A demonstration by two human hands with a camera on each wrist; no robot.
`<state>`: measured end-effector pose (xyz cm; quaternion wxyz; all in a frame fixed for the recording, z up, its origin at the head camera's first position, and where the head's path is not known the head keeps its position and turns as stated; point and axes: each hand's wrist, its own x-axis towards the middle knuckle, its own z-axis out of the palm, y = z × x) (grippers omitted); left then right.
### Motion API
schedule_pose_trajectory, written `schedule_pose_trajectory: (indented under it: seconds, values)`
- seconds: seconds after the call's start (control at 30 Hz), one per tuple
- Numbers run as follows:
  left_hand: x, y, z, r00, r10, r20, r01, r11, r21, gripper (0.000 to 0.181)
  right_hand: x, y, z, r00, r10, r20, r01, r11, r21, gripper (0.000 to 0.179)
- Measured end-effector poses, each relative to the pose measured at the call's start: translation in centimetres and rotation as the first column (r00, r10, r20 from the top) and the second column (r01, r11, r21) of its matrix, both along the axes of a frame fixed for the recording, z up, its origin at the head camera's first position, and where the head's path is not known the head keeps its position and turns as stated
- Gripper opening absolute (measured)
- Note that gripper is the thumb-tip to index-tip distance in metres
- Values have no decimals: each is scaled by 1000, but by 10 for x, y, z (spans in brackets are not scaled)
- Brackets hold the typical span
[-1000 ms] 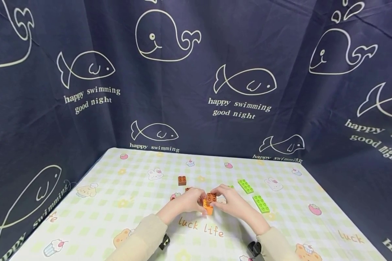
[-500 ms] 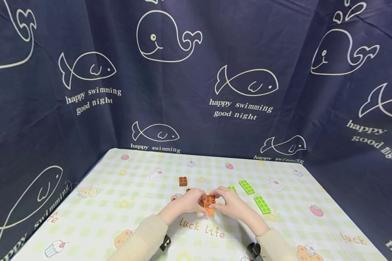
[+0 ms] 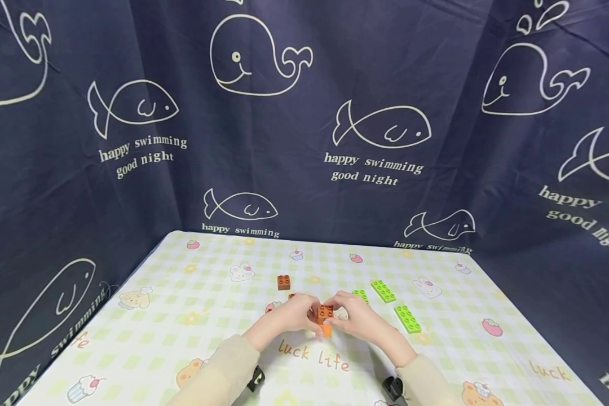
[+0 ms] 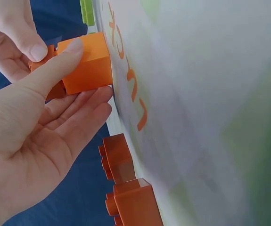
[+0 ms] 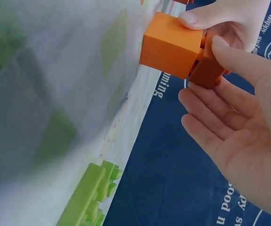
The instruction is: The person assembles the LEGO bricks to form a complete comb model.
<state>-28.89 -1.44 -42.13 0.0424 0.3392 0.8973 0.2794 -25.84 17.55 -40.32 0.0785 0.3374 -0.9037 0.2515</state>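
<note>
An orange block [image 3: 325,331] stands on the table near its middle, and my left hand [image 3: 300,313] grips it with the thumb on its near face. Over its top my right hand [image 3: 356,316] pinches a reddish-brown toy brick [image 3: 325,312] between thumb and fingers. The right wrist view shows the orange block [image 5: 170,44] with the brown brick [image 5: 208,67] at its studs, a narrow gap between them. In the left wrist view, my left fingers lie behind the orange block [image 4: 94,68], and the brown brick is partly hidden by my thumb.
Beyond my left hand sit a brown brick [image 3: 283,282] and another brown brick [image 3: 291,296], partly hidden. To the right lie green bricks: one long green brick [image 3: 383,291], a nearer one [image 3: 407,319], and one [image 3: 360,295] partly behind my right hand. A dark curtain [image 3: 304,141] surrounds the table.
The brown brick has shifted slightly left and now sits squarely over the orange block, covering studs that showed earlier. My left hand stays in nearly the same place.
</note>
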Motion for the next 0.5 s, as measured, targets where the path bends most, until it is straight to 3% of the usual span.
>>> schedule_pose_trajectory:
  seconds: [0.5]
  values:
    - [1, 0, 1, 999, 15, 46, -16, 1000, 11, 32, 0, -2, 6, 1000, -7, 25, 8, 1000, -6, 28]
